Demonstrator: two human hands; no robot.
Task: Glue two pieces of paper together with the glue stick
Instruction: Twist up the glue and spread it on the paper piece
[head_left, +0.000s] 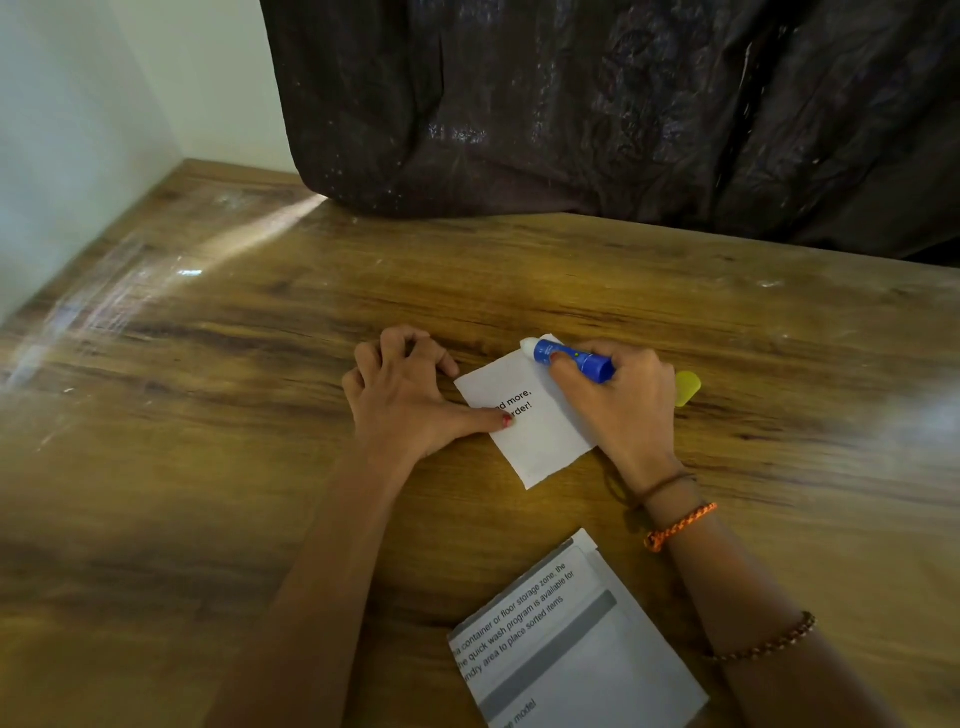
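A small white paper slip (537, 431) with black print lies on the wooden table (208, 415). My right hand (623, 405) grips a blue glue stick (571, 359), whose white tip touches the slip's far corner. My left hand (400, 395) rests beside the slip, thumb pressing its left edge, the other fingers curled on the table. A second, larger printed paper (566, 644) lies nearer to me, between my forearms.
A yellow cap (688, 387) lies on the table just behind my right hand. A dark crumpled cloth (597, 104) hangs along the table's far edge. A pale wall (67, 130) borders the table's left side.
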